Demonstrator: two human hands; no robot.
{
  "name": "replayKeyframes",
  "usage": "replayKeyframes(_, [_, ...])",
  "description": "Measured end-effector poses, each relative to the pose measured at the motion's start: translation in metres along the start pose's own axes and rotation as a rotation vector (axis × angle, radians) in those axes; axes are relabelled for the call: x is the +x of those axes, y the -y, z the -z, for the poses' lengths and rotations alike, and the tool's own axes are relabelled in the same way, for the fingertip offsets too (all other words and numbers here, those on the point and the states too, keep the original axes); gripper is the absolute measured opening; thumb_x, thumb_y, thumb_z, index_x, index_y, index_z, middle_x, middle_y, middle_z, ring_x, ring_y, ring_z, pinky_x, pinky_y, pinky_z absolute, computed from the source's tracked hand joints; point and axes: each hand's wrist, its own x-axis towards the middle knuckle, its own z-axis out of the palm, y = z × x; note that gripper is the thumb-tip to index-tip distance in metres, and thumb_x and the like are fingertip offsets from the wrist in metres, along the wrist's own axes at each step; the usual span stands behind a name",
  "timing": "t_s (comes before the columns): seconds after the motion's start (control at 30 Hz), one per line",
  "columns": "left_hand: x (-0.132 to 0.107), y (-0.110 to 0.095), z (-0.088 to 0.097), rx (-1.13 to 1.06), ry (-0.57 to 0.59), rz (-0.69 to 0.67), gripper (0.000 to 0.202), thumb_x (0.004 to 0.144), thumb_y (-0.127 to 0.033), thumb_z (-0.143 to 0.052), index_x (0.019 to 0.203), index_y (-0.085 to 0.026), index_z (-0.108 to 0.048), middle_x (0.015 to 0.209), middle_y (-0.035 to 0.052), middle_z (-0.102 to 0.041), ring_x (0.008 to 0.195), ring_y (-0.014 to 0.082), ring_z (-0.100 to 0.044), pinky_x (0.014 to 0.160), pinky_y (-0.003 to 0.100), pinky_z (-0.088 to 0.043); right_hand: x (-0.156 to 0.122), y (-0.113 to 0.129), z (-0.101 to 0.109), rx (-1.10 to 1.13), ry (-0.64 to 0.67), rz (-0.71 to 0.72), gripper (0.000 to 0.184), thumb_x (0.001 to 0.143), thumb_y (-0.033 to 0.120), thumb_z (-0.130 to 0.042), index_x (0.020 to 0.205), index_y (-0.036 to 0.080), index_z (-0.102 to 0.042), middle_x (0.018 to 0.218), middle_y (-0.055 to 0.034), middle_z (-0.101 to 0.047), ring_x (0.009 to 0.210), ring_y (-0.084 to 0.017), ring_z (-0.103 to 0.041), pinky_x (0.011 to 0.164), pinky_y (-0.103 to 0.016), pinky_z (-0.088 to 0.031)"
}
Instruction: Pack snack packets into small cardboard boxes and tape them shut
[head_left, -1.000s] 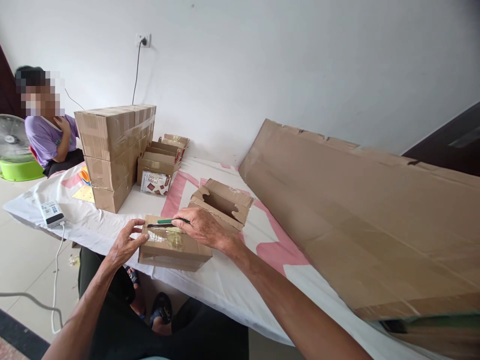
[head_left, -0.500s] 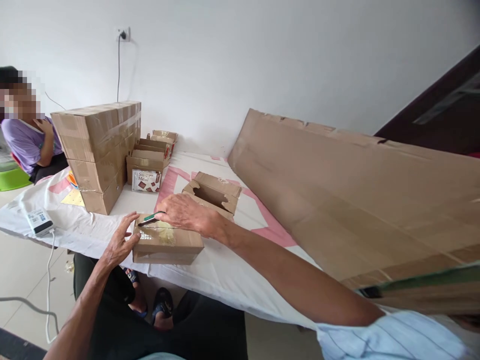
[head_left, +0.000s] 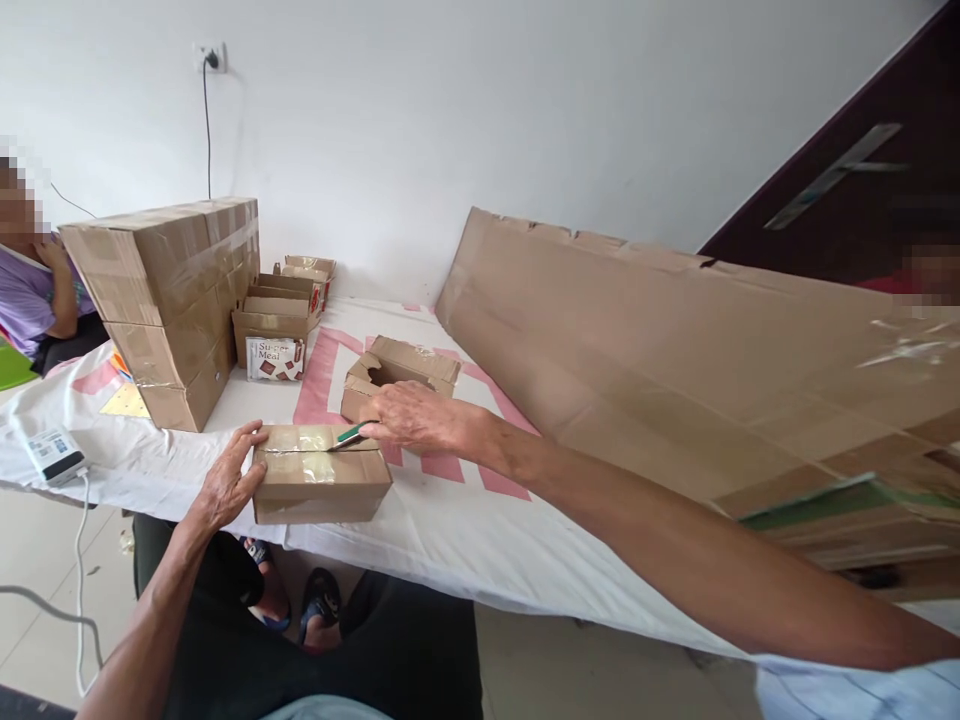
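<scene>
A taped cardboard box (head_left: 322,498) sits at the table's near edge, with clear tape along its top seam. My left hand (head_left: 231,475) grips the box's left end, fingers over the top edge and thumb at the front. In my right hand (head_left: 409,415) is a green utility knife (head_left: 349,435), its tip touching the tape near the middle of the seam. Just behind my right hand stands an opened cardboard box (head_left: 442,368) with cut-out edges, partly hidden by that hand.
Stacked cardboard boxes (head_left: 176,310) stand at the left, beside opened boxes and a printed packet (head_left: 275,358). A large cardboard sheet (head_left: 637,360) leans along the right. A white device (head_left: 56,455) with a cable lies at the left edge. A person (head_left: 45,290) sits at far left.
My right hand has drawn the knife rightward along the seam, from the box's left end to about its middle. My left hand stays at the left end. The view has shifted right.
</scene>
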Motion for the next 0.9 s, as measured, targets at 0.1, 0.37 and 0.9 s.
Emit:
replayKeyframes(0.1, [0.001,-0.003,0.002,-0.007,0.002,0.017,0.048,0.100,-0.045,-0.051,0.139,-0.021,-0.065,0.168,0.0183,-0.050,0.153,0.0385,-0.052,0.117,0.058,-0.052,-0.023,-0.016,-0.001,0.081,-0.016,-0.073,0.042,0.109,0.034,-0.057,0.071,0.021,-0.069,0.068,-0.0027,-0.062,0.062,-0.016,-0.048,0.064,-0.034,-0.024])
replayKeyframes(0.37, [-0.001,-0.004,0.002,-0.301,-0.076,0.153,0.060,0.093,-0.065,-0.068,0.138,-0.025,-0.063,0.164,0.0176,-0.054,0.146,0.0380,-0.060,0.100,0.045,-0.062,-0.091,-0.036,-0.058,0.628,-0.429,-0.288,0.038,0.106,0.049,-0.046,0.102,0.023,-0.074,0.091,-0.0036,-0.074,0.081,-0.021,-0.066,0.076,-0.033,-0.050])
replayKeyframes(0.9, [-0.012,-0.025,0.025,-0.122,-0.069,-0.015,0.045,0.092,-0.068,-0.072,0.089,-0.024,-0.082,0.146,0.0126,-0.063,0.146,0.0385,-0.054,0.127,0.056,-0.043,-0.140,-0.011,-0.277,0.418,-0.678,-0.626,0.024,0.101,0.042,-0.056,0.110,0.023,-0.069,0.104,-0.0127,-0.074,0.100,-0.032,-0.071,0.089,-0.046,-0.059])
